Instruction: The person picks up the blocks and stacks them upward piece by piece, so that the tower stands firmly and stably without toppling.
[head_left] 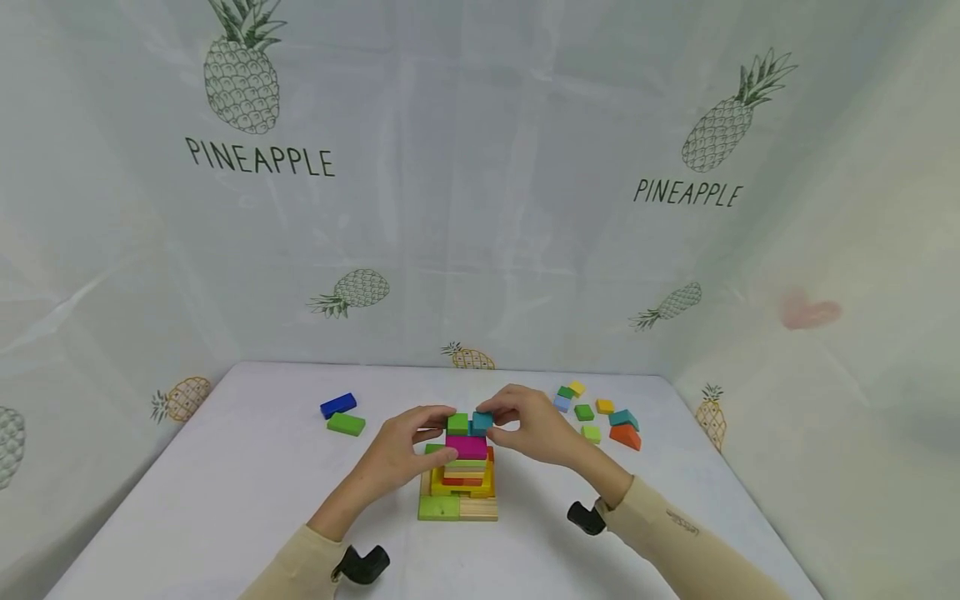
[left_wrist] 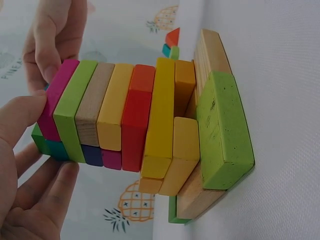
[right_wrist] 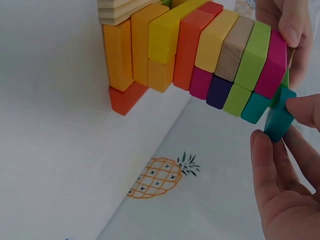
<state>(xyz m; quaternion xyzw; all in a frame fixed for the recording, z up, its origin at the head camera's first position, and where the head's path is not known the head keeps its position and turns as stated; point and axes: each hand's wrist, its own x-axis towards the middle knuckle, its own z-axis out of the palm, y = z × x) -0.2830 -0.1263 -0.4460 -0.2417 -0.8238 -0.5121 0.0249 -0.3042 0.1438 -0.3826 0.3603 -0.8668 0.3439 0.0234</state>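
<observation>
teal block (head_left: 482,423) at top right of block tower (head_left: 467,448), tower's long axis upright, just right of green block (head_left: 457,424). right hand (head_left: 536,425) is nearer, pinching teal block; left hand (head_left: 401,443) grips block tower's top from left. can't tell if teal block rests.

"PINEAPPLE" (head_left: 259,157) is printed twice in dark capitals on the whitish cloth backdrop (head_left: 480,167), and small lettering (head_left: 682,522) on the beige right sleeve (head_left: 675,554) cannot be read.

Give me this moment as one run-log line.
left hand: holds stack near top | right hand: pinches teal block at stack's top | loose blocks: on table, both sides
</observation>
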